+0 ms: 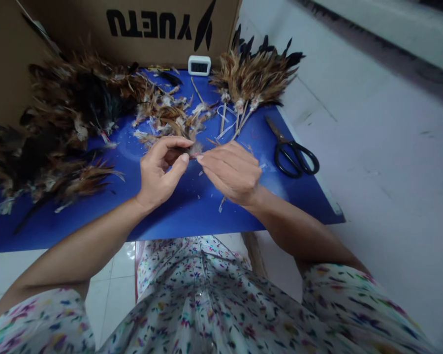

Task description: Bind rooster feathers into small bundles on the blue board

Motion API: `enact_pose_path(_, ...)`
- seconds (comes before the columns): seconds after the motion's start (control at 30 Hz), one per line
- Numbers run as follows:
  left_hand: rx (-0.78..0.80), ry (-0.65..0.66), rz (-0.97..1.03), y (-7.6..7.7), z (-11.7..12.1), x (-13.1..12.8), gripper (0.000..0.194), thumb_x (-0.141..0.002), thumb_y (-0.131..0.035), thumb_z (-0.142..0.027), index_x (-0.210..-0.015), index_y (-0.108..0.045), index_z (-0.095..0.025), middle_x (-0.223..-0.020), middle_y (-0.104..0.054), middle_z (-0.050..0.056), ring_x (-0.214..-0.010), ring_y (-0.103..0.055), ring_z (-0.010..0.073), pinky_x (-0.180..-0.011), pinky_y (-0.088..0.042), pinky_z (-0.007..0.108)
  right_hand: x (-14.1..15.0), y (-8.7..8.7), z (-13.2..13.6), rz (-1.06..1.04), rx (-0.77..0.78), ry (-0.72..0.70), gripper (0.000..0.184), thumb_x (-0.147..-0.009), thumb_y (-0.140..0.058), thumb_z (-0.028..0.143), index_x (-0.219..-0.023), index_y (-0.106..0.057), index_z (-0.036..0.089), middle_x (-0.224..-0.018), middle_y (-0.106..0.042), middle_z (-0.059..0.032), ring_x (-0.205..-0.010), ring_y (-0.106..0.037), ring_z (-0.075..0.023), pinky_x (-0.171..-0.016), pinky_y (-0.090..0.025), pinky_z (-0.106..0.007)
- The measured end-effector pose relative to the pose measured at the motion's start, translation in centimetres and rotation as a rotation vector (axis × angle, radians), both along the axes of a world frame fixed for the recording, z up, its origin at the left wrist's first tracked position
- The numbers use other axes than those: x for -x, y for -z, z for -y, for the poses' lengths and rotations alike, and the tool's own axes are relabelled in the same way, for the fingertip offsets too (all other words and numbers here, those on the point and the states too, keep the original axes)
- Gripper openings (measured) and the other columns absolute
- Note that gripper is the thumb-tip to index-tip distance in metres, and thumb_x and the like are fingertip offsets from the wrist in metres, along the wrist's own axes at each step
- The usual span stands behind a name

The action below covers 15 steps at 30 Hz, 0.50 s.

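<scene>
Above the blue tabletop (214,216), my left hand (161,169) is closed, its thumb and fingers pinching a small tuft of feathers (195,149). Right beside it, my right hand (232,171) has its fingertips pinched at the pinkish-red quill end of the same tuft. Much of the tuft is hidden by the fingers. Just beyond my hands lies a loose scatter of brown and white feathers (170,110). Black-handled scissors (281,139) rest to the right of my right hand, with their blades pointing away from me.
Feather bundles on thin sticks (258,73) lie at the back right. A large heap of brown and dark feathers (70,108) covers the left side. A small white digital clock (199,72) stands before a cardboard box (151,49). A pale wall (384,162) borders the table's right edge.
</scene>
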<state>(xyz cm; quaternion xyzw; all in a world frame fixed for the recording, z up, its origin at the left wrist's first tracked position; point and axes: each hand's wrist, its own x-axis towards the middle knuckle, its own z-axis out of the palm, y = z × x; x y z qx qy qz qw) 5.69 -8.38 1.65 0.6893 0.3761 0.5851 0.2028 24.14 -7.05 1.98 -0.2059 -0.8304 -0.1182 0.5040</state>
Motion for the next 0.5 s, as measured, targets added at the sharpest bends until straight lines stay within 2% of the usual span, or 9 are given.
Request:
enact_pose_path(0.13, -0.071, -0.051, -0.040, -0.1, -0.3, 0.6, 0.024, -0.093, -0.061, -0.042, -0.102, -0.067, -0.021, -0.113, -0.066, 0.007, -0.085, -0.067, 0.0144, -0.068, -0.057, 0.027, 0.0, -0.5, 0.2, -0.010, 0.106, 0.027, 0.015, -0.094, -0.058, 0.015, -0.093, -0.072, 0.020, -0.087, -0.077, -0.0034, -0.083, -0.071, -0.0155, -0.077, -0.054, -0.032)
enact_pose_path(0.2, -0.133, -0.138, -0.091, -0.5, -0.6, 1.0, 0.022, -0.094, -0.059, -0.040, -0.101, -0.069, -0.022, -0.112, -0.065, 0.006, -0.080, -0.064, 0.0129, -0.068, -0.056, 0.029, 0.0, -0.7, 0.3, -0.044, 0.180, 0.020, 0.015, -0.094, -0.059, 0.016, -0.091, -0.073, 0.020, -0.087, -0.077, -0.0027, -0.082, -0.072, -0.0149, -0.078, -0.055, -0.031)
enact_pose_path(0.3, -0.264, -0.222, -0.214, -1.3, -0.9, 1.6, 0.022, -0.096, -0.058, -0.039, -0.098, -0.074, -0.023, -0.103, -0.065, 0.006, -0.088, -0.063, 0.0163, -0.077, -0.054, 0.034, 0.1, -1.0, 0.4, -0.105, 0.306, 0.023, 0.015, -0.093, -0.061, 0.019, -0.087, -0.074, 0.022, -0.084, -0.077, -0.0007, -0.077, -0.072, -0.0135, -0.075, -0.056, -0.029)
enact_pose_path(0.37, -0.285, -0.173, -0.313, -1.9, -1.0, 1.8, 0.026, -0.097, -0.055, -0.041, -0.101, -0.075, -0.025, -0.104, -0.067, 0.007, -0.099, -0.062, 0.0205, -0.089, -0.051, 0.040, 0.2, -1.1, 0.4, -0.134, 0.398, 0.017, 0.015, -0.091, -0.062, 0.021, -0.085, -0.075, 0.022, -0.083, -0.077, -0.0003, -0.075, -0.071, -0.0131, -0.074, -0.056, -0.028)
enact_pose_path(0.5, -0.160, 0.038, -0.494, -1.9, -1.2, 1.8, 0.041, -0.098, -0.046, -0.053, -0.112, -0.072, -0.026, -0.116, -0.070, 0.008, -0.118, -0.059, 0.0253, -0.108, -0.041, 0.047, 0.0, -1.2, 0.3, -0.158, 0.526, -0.059, 0.013, -0.089, -0.065, 0.022, -0.085, -0.077, 0.021, -0.082, -0.077, -0.0008, -0.073, -0.070, -0.0130, -0.074, -0.056, -0.027)
